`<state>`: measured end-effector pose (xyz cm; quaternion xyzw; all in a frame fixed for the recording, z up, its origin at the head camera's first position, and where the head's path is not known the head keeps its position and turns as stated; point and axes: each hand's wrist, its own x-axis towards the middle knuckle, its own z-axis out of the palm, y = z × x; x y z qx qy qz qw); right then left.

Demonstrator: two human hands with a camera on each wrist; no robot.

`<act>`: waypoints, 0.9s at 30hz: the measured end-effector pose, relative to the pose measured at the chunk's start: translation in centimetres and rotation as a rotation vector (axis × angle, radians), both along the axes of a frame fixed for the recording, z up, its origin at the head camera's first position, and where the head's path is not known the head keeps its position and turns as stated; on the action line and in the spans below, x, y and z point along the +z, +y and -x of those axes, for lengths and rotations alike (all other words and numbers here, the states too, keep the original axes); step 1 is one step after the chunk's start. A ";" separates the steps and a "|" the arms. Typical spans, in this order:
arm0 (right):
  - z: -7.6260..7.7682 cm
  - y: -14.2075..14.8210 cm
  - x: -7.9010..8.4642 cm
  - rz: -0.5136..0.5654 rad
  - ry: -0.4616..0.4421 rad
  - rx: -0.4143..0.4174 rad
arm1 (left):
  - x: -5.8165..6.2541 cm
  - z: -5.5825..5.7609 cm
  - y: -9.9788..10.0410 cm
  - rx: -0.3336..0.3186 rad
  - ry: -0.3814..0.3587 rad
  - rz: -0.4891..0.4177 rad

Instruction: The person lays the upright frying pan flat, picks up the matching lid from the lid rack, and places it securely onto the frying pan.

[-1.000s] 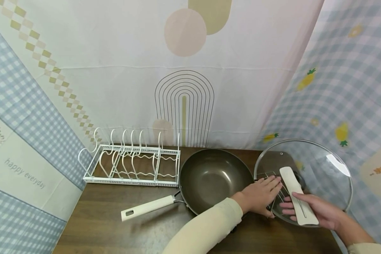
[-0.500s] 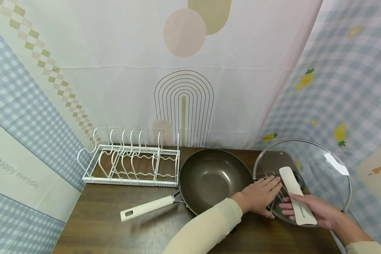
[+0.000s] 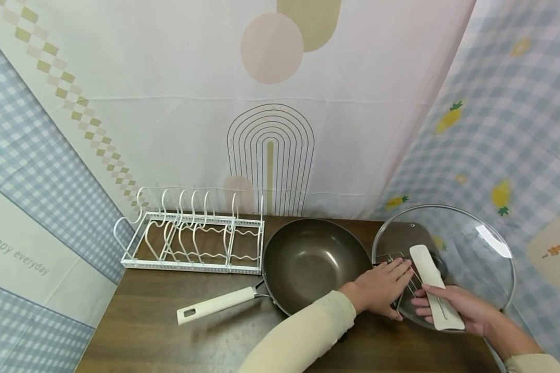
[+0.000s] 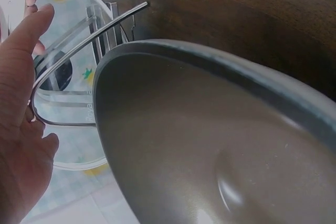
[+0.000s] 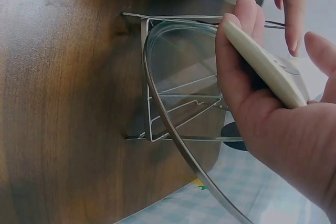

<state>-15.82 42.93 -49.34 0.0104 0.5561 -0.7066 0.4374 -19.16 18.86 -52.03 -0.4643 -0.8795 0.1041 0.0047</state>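
My right hand [image 3: 471, 311] grips the flat cream handle [image 3: 427, 267] of a large glass lid [image 3: 480, 264], thumb on top and fingers underneath. The lid stands tilted, its metal rim low inside a wire stand [image 5: 146, 66] on the table. Over that stand, my left hand [image 3: 385, 285] lies with straight fingers and the thumb spread toward me. In the left wrist view a wire of the stand crosses close by the hand [image 4: 21, 87]. A dark disc [image 4: 56, 74] shows on the lid behind the handle.
A dark frying pan [image 3: 317, 264] sits just left of the stand, under my left forearm, its cream handle [image 3: 219, 304] pointing left. Farther left is a white wire rack [image 3: 191, 267] with upright dividers. Fabric curtains [image 3: 354, 129] close off the table's back and sides.
Both hands, the lid and the stand keep almost the same place. The lid and right hand shift only a few pixels left, and the view sways slightly.
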 end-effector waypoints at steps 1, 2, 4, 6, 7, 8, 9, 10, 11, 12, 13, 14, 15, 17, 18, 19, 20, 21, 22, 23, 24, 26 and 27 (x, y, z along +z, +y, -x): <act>0.0 0.0 0.0 -0.001 -0.002 -0.002 | 0.0 0.0 0.0 0.000 0.001 0.001; 0.0 0.0 0.0 -0.002 -0.005 -0.004 | 0.0 0.0 0.0 -0.001 0.003 0.001; 0.0 -0.1 -0.1 -0.005 -0.008 -0.006 | 0.0 0.0 0.0 -0.001 0.005 -0.002; -0.1 -0.1 -0.1 -0.011 -0.002 -0.007 | 0.0 0.0 0.0 -0.001 0.003 -0.003; -0.1 -0.1 -0.1 -0.018 0.003 -0.008 | 0.0 0.0 0.0 0.001 0.001 -0.002; -0.1 -0.2 -0.1 -0.024 0.008 -0.009 | 0.0 0.0 0.0 0.001 0.004 -0.004; -0.1 -0.2 -0.1 -0.029 0.014 -0.010 | 0.1 0.0 0.0 0.001 0.005 -0.005; -0.1 -0.2 -0.1 -0.034 0.022 -0.010 | 0.1 0.0 0.0 0.001 0.007 -0.004; -0.1 -0.2 0.0 -0.042 0.025 -0.010 | 0.1 0.0 0.0 0.002 0.005 -0.005; -0.2 -0.2 0.0 -0.050 0.027 -0.012 | 0.1 -0.1 -0.1 0.004 0.004 -0.004; -0.2 -0.2 0.0 -0.059 0.030 -0.013 | 0.1 -0.1 -0.1 0.005 0.004 -0.004; -0.2 -0.2 0.0 -0.067 0.032 -0.014 | 0.0 -0.1 -0.1 0.006 0.003 -0.004; -0.2 -0.2 0.0 -0.076 0.037 -0.016 | 0.0 -0.1 -0.1 0.007 -0.001 -0.003; -0.2 -0.3 0.1 -0.100 0.033 -0.021 | 0.0 -0.1 -0.1 0.008 -0.004 -0.006; -0.2 -0.3 0.2 -0.112 0.033 -0.024 | 0.0 -0.1 -0.1 0.009 -0.003 -0.005; -0.2 -0.4 0.2 -0.122 0.033 -0.028 | 0.0 -0.1 -0.1 0.008 -0.001 -0.006; -0.2 -0.4 0.2 -0.133 0.031 -0.032 | 0.0 -0.1 -0.1 0.007 0.002 -0.008; -0.1 -0.4 0.3 -0.141 0.028 -0.036 | 0.1 -0.1 -0.1 0.006 0.005 -0.008; -0.1 -0.4 0.3 -0.148 0.024 -0.040 | 0.1 -0.1 -0.1 0.005 0.006 -0.009; -0.1 -0.5 0.3 -0.153 0.026 -0.044 | 0.1 -0.1 -0.1 0.004 0.008 -0.011; -0.1 -0.5 0.3 -0.156 0.026 -0.047 | 0.2 -0.1 -0.1 0.003 0.007 -0.011; -0.1 -0.5 0.3 -0.161 0.025 -0.051 | 0.2 -0.2 -0.2 0.001 0.006 -0.014; -0.1 -0.5 0.3 -0.165 0.025 -0.054 | 0.3 -0.2 -0.2 0.000 0.004 -0.015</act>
